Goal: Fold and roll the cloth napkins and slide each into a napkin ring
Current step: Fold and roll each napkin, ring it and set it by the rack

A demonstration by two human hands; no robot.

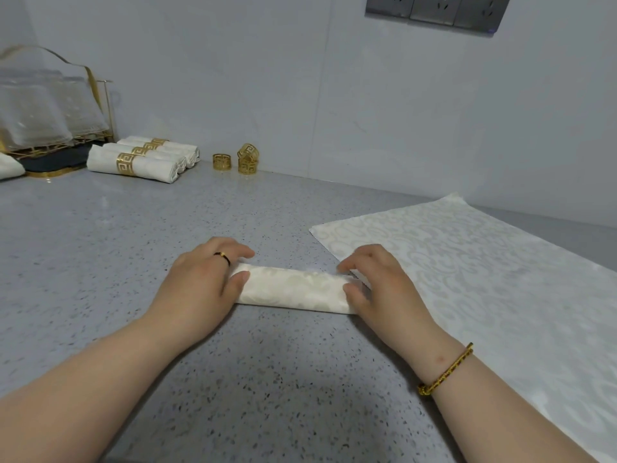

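Rolling is looking nearly finished on the rolled napkin (pixel 293 290), which is lying on the grey table (pixel 133 295) in the middle of the view, just beside the flat napkin (pixel 467 279) that is lying spread out to its right. The left grip (pixel 200 279) is curling over the roll's left end, fingers on the far side and thumb on the near side; the right grip (pixel 377 285) is clamping the right end in the same way. To do this step well, both are needing to press evenly and travel together, so that the roll is coming out tight, of one thickness, with neither end telescoping; the last loose edge is probably wanting to sit underneath before either grip is letting go. The roll's long axis is running left to right across the view, its right end lying slightly nearer the person. Loose rings (pixel 248 160) are standing far back by the wall, well apart from the roll, beside finished rolls (pixel 133 163) already wearing theirs
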